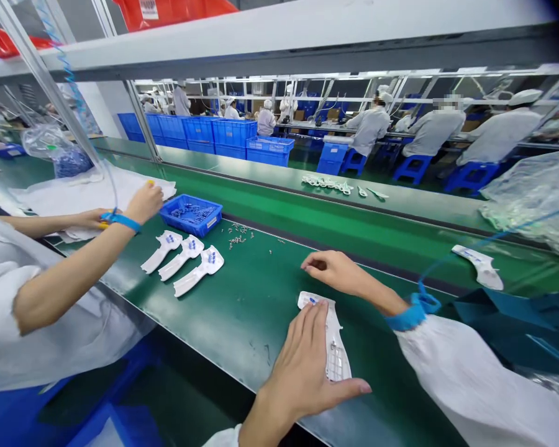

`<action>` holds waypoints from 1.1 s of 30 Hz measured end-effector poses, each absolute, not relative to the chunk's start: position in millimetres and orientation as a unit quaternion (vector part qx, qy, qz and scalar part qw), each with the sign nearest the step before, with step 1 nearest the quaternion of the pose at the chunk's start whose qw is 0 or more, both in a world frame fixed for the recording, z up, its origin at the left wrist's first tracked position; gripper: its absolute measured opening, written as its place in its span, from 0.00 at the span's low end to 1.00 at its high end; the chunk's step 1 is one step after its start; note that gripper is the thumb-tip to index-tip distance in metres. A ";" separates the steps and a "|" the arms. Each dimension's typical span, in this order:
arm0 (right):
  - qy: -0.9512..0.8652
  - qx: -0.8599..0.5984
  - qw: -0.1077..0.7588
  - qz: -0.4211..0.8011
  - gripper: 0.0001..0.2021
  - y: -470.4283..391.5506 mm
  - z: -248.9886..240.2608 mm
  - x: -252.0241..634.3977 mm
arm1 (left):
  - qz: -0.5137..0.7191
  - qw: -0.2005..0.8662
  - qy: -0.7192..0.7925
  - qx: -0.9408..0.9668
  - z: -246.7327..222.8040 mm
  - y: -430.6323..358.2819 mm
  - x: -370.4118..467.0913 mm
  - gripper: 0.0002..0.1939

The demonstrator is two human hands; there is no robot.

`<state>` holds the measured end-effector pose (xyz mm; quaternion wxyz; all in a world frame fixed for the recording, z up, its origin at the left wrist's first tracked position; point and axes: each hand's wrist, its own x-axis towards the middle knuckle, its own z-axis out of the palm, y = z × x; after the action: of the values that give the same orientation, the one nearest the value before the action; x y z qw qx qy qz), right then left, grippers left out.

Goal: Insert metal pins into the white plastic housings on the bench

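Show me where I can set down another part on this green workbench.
Most room: the workbench between the three white handle shells and the left hand, which rests on another shell. The green strip behind the workbench also has bare stretches. Crowded: around the blue tray, with loose metal fasteners beside it.

White casing (336, 338) partly behind left hand (302, 366), red bin (181, 11) cropped

- The single head-worn view looks forward and down across a long, flat, green-topped bench (246, 323).
- It sits close above the bare left hand (302, 372) and bare right hand (342, 272).
- It faces beyond, beneath a long white overhead shelf (279, 43), toward distant blue plastic bins (233, 131) and white-coated workers (373, 127).
- The bench's near edge slants downward to the right.
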<state>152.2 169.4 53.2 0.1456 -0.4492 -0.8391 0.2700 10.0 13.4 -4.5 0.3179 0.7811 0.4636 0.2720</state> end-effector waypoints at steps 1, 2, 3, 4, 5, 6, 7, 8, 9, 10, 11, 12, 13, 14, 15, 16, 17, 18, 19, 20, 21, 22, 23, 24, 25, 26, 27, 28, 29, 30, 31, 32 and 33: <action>-0.825 -0.459 0.142 0.298 0.11 159.8 56.2 164.7 | 0.273 0.315 0.461 0.784 -4.9 13.6 10.0 0.58; -0.810 -0.469 0.136 0.325 0.11 150.1 58.7 176.1 | 0.273 0.312 0.458 0.786 -5.5 13.8 10.2 0.58; -0.796 -0.477 0.126 0.351 0.12 140.4 60.8 185.9 | 0.273 0.308 0.457 0.789 -6.0 14.0 10.4 0.59; -0.784 -0.483 0.113 0.372 0.13 130.9 62.6 193.9 | 0.273 0.302 0.455 0.792 -6.4 14.2 10.7 0.59; -0.775 -0.487 0.101 0.390 0.13 121.8 64.0 199.9 | 0.273 0.297 0.454 0.794 -6.7 14.4 11.0 0.59; -0.767 -0.490 0.090 0.404 0.13 113.0 65.0 204.0 | 0.273 0.291 0.453 0.797 -6.8 14.7 11.2 0.59; -0.762 -0.490 0.082 0.416 0.13 104.6 65.5 206.3 | 0.272 0.285 0.452 0.800 -6.9 14.9 11.3 0.59; -0.757 -0.489 0.076 0.425 0.12 96.8 65.6 207.0 | 0.271 0.281 0.452 0.802 -7.0 15.2 11.3 0.59; -0.753 -0.490 0.074 0.434 0.11 89.5 65.1 206.6 | 0.268 0.279 0.452 0.804 -7.1 15.4 11.3 0.59; -0.747 -0.492 0.072 0.441 0.11 82.8 64.1 205.5 | 0.264 0.278 0.453 0.805 -7.3 15.6 11.2 0.59; -0.742 -0.495 0.070 0.447 0.10 76.9 62.5 204.1 | 0.260 0.278 0.455 0.805 -7.7 15.7 11.2 0.59; -0.735 -0.500 0.068 0.452 0.10 71.7 60.4 202.5 | 0.255 0.278 0.457 0.806 -8.2 15.7 11.2 0.59; -0.728 -0.508 0.067 0.455 0.10 67.4 58.0 201.2 | 0.250 0.277 0.459 0.806 -8.7 15.6 11.3 0.58; -0.723 -0.514 0.065 0.457 0.10 63.9 55.3 200.2 | 0.245 0.275 0.461 0.807 -9.4 15.4 11.5 0.58; -0.719 -0.520 0.064 0.458 0.10 61.4 52.5 199.5 | 0.240 0.274 0.463 0.808 -9.9 15.2 11.7 0.58; -0.715 -0.523 0.061 0.460 0.10 59.6 49.8 199.1 | 0.237 0.272 0.465 0.809 -10.3 15.0 12.0 0.58; -0.713 -0.524 0.058 0.462 0.10 58.6 47.4 198.8 | 0.234 0.270 0.466 0.809 -10.6 14.8 12.1 0.58; -0.712 -0.525 0.057 0.463 0.10 58.0 45.3 198.7 | 0.232 0.269 0.468 0.809 -10.6 14.7 12.2 0.58; -0.711 -0.526 0.057 0.463 0.10 57.8 43.8 198.6 | 0.229 0.268 0.469 0.809 -10.4 14.6 12.2 0.58; -0.710 -0.528 0.059 0.462 0.10 57.7 42.8 198.4 | 0.227 0.269 0.470 0.809 -10.0 14.7 12.2 0.58; -0.709 -0.531 0.062 0.460 0.10 57.7 42.3 198.1 | 0.226 0.269 0.471 0.809 -9.6 14.8 12.1 0.58; -0.709 -0.535 0.065 0.456 0.10 57.6 42.4 197.7 | 0.225 0.270 0.471 0.809 -9.1 15.0 12.1 0.58; -0.709 -0.539 0.067 0.450 0.10 57.6 42.9 197.4 | 0.224 0.269 0.470 0.810 -8.8 15.2 12.2 0.58; -0.710 -0.542 0.068 0.445 0.10 57.7 43.6 197.0 | 0.223 0.267 0.470 0.811 -8.6 15.4 12.4 0.58; -0.711 -0.545 0.069 0.439 0.09 57.8 44.4 196.8 | 0.223 0.263 0.470 0.813 -8.7 15.4 12.7 0.59; -0.713 -0.547 0.070 0.434 0.09 58.2 45.1 196.8 | 0.223 0.258 0.470 0.814 -8.9 15.4 13.0 0.59; -0.714 -0.547 0.069 0.431 0.09 58.7 45.6 197.0 | 0.223 0.252 0.470 0.816 -9.3 15.4 13.4 0.60; -0.716 -0.547 0.068 0.429 0.09 59.4 45.7 197.4 | 0.223 0.247 0.470 0.817 -9.7 15.3 13.7 0.60; -0.716 -0.546 0.066 0.429 0.09 60.1 45.4 198.0 | 0.224 0.244 0.471 0.818 -10.2 15.2 13.9 0.61; -0.717 -0.545 0.063 0.431 0.09 60.9 44.9 198.6 | 0.225 0.242 0.471 0.818 -10.5 15.1 14.0 0.62; -0.717 -0.542 0.060 0.434 0.09 61.6 44.2 199.3 | 0.226 0.241 0.471 0.818 -10.7 15.1 14.1 0.62; -0.717 -0.539 0.057 0.438 0.09 62.2 43.5 199.8 | 0.226 0.240 0.471 0.818 -10.7 15.1 14.0 0.62; -0.718 -0.536 0.054 0.441 0.09 62.8 42.9 200.1 | 0.225 0.241 0.471 0.818 -10.5 15.1 14.0 0.62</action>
<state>200.1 62.8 42.9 0.0542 -0.5364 -0.7176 0.4409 14.0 15.1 -10.5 0.2409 0.8184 0.4710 0.2246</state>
